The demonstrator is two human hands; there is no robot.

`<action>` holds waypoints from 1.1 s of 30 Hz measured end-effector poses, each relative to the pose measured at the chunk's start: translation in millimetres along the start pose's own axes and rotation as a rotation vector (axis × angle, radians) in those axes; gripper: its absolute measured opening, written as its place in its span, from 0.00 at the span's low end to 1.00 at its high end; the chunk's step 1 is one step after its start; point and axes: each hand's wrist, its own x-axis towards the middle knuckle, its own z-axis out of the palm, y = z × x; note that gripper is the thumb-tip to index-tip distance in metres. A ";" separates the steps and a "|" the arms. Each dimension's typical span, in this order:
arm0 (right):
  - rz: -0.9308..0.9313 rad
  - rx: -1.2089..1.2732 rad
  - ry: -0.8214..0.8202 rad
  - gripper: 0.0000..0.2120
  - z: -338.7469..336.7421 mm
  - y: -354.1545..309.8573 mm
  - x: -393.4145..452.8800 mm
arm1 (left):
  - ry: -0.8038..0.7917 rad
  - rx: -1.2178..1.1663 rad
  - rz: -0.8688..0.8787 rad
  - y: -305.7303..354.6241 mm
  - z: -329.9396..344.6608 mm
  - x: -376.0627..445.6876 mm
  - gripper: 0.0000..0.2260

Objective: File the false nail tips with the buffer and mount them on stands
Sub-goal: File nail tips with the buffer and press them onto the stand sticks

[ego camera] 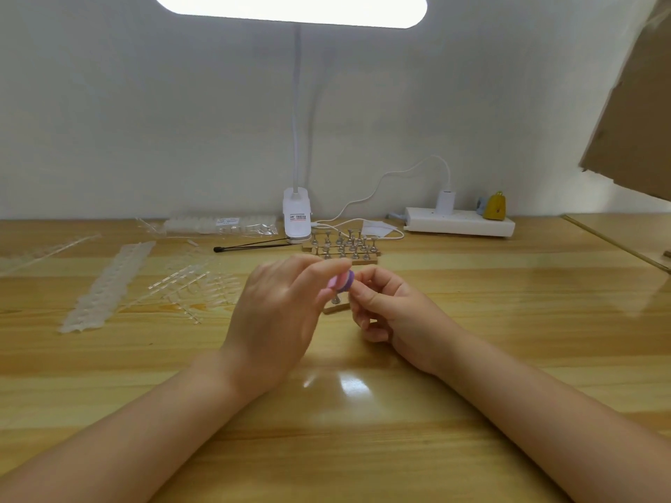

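The lamp clamp (297, 212) carries a red-and-black printed label, too blurred to read. Left of the clamp, the clear packet (221, 224) bears a small label, equally unreadable.

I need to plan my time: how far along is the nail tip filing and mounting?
Early. Done: nothing clearly; the stands at the back look bare. In hand: the left hand holds the pink-purple buffer against something tiny pinched by the right hand, above one stand. Left: the strips of clear tips.

One head-worn wide-angle view looks forward and down across the surface (472, 339); hands close below, wall (145, 121) beyond.
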 end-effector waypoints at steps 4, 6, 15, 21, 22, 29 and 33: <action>0.002 0.045 -0.016 0.02 -1.5 -0.3 0.5 | -0.079 -0.003 -0.052 -4.2 -0.3 -1.9 0.12; 0.000 0.039 -0.008 0.02 -1.1 0.2 1.2 | -0.051 -0.023 -0.077 -7.4 -2.2 -1.8 0.12; 0.004 0.048 0.001 0.06 0.5 -1.4 -0.1 | -0.040 0.047 -0.052 -4.6 -2.6 -0.9 0.13; 0.019 0.016 -0.002 0.07 1.7 -3.7 -1.5 | 0.004 0.080 0.057 1.0 -1.5 0.6 0.12; 0.031 0.033 -0.005 0.05 0.6 -4.2 -1.4 | -0.004 0.100 0.038 -2.6 -1.5 -0.1 0.14; 0.077 0.031 -0.002 0.03 -1.1 -3.4 0.0 | 0.028 0.133 0.160 -0.3 2.9 -1.1 0.16; 0.118 0.087 -0.031 0.03 -2.4 -6.2 1.0 | -0.007 0.200 0.066 -12.7 -1.6 -1.4 0.23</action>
